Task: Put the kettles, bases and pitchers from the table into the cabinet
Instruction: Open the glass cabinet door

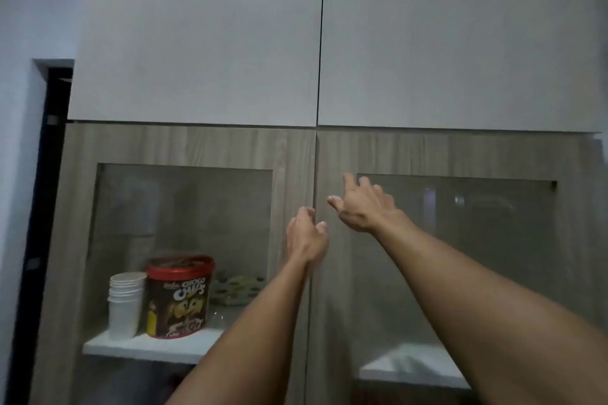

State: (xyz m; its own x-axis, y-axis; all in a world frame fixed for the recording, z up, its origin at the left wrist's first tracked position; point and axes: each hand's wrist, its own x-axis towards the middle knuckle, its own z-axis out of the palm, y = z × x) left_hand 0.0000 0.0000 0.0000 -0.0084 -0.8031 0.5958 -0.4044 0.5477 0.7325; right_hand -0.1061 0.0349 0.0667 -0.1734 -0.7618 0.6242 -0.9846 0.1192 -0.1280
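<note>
Behind the glass, a stack of white paper cups (126,302) stands on a white shelf (144,347), just beside a red chocolate-snack tub (179,297). A patterned plate (237,289) lies behind the tub. At far left is a dark doorway (49,174).

Both your bare arms reach up and forward, forearms converging toward the middle of the view. Your left hand (306,237) sits lower, seen from the back, its fingers curled inward and bunched at the tips, thumb lying close alongside them. Your right hand (365,207) is higher and a little to the right, close to the left one but not touching it. It is spread open, palm facing away from you, fingers extended upward and slightly fanned, thumb sticking out to the left. Your right wrist bends back slightly; your left wrist runs nearly straight with its forearm. Neither hand holds anything.
</note>
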